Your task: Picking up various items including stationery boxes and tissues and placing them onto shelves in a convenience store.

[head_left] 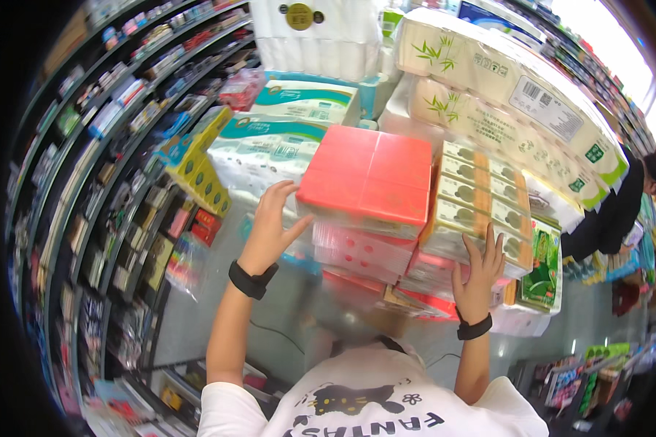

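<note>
Red and shiny, the red pack [368, 178] sits on top of a pile of tissue packs in the middle of a shop aisle. The left hand [270, 226] is at its 9 o'clock edge. Its fingers are spread open and lie flat on the side of the pack, with the thumb pointing toward the pile. It presses but does not wrap around anything.

The right hand [479, 273] is at about 4 o'clock from the red pack. Its fingers are open and straight too, resting on the yellow-green packs [481, 207] just beside the red one. It holds nothing.

I think both hands are steadying or straightening the pile. A next push would need to be soft and even from both sides, since the pink packs [361, 251] below look squashy and stick out a little.

At 12 o'clock more big white paper rolls [321, 36] crowd close. At 2 o'clock long bamboo-print packs [503, 80] lean over the pile, so there is little room there. At 9 o'clock the shelves [116, 146] stand near. The grey floor [284, 320] at 6 o'clock has open room. Another person [619, 204] bends at 3 o'clock, well apart.
</note>
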`<state>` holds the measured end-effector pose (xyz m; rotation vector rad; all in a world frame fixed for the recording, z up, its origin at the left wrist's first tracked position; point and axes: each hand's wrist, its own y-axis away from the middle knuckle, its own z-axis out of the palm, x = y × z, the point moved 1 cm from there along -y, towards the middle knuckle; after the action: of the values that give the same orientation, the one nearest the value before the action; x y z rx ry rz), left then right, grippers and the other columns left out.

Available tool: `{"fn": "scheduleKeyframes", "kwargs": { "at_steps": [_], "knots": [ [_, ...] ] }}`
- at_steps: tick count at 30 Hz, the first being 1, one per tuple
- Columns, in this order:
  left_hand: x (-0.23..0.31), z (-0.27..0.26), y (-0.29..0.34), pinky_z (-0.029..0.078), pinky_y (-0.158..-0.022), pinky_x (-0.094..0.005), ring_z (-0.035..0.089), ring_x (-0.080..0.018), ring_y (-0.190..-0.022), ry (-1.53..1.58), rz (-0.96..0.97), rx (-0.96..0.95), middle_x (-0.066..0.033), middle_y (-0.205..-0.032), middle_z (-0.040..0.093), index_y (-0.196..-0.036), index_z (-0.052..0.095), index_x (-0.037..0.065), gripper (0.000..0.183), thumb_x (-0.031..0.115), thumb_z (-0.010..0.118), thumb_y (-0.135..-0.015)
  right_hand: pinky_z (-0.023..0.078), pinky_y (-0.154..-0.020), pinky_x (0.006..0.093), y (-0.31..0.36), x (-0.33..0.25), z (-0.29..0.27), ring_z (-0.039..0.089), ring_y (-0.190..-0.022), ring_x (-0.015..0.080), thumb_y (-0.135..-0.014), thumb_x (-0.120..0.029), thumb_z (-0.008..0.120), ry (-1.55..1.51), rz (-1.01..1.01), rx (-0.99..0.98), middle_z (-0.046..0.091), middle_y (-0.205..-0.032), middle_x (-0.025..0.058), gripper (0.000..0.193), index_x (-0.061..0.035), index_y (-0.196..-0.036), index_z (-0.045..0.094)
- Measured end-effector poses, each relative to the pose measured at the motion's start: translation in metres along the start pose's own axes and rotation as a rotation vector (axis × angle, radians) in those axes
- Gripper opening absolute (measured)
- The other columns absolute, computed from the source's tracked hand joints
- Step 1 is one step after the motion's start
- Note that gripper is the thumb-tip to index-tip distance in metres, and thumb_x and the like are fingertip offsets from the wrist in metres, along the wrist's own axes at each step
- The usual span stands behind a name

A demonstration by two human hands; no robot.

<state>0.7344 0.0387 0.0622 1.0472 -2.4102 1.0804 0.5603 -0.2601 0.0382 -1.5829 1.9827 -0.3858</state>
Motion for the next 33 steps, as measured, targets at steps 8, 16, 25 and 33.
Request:
{"fn": "scheduleKeyframes", "kwargs": {
  "at_steps": [8, 16, 25, 33],
  "knots": [
    [-0.073, 0.023, -0.025, 0.029, -0.102, -0.037, 0.035, -0.0327, -0.123, 0.208, -0.005, -0.269, -0.0216, -0.135, 0.032, -0.135, 0.021, -0.003, 0.089, 0.027, 0.073, -0.071, 0.026, -0.098, 0.046, -0.021, -0.094, 0.041, 0.032, -0.119, 0.0391, -0.075, -0.013, 0.062, -0.185, 0.094, -0.004, 0.025, -0.14, 0.0203, 0.06, -0.0068, -0.128, 0.037],
    [-0.079, 0.046, -0.038, 0.031, -0.1, -0.0378, 0.037, -0.033, -0.122, 0.522, 0.079, -0.4, -0.0209, -0.132, 0.037, -0.133, 0.026, 0.0, 0.076, 0.013, 0.069, -0.072, 0.031, -0.094, 0.0426, -0.045, -0.107, 0.045, 0.04, -0.11, 0.0361, -0.076, -0.012, 0.062, -0.045, 0.319, -0.016, 0.038, -0.129, 0.0203, 0.049, -0.0048, -0.121, 0.042],
    [-0.071, 0.055, -0.039, 0.034, -0.097, -0.0407, 0.039, -0.0395, -0.117, 0.521, 0.083, -0.31, -0.023, -0.126, 0.041, -0.133, 0.028, 0.002, 0.07, 0.008, 0.065, -0.073, 0.028, -0.096, 0.0476, -0.038, -0.111, 0.029, 0.034, -0.117, 0.0391, -0.076, -0.013, 0.062, -0.088, 0.251, -0.017, 0.038, -0.128, 0.0203, 0.052, -0.0058, -0.123, 0.041],
    [-0.058, 0.056, -0.035, 0.036, -0.095, -0.0379, 0.042, -0.0369, -0.114, 0.508, -0.041, -0.307, -0.0221, -0.122, 0.045, -0.131, 0.031, 0.0, 0.069, 0.011, 0.067, -0.074, 0.027, -0.099, 0.045, -0.057, -0.125, 0.07, 0.038, -0.119, 0.0347, -0.072, -0.019, 0.062, 0.129, 0.002, -0.139, 0.042, -0.127, 0.0201, 0.053, -0.0076, -0.121, 0.046]
  ]
}}
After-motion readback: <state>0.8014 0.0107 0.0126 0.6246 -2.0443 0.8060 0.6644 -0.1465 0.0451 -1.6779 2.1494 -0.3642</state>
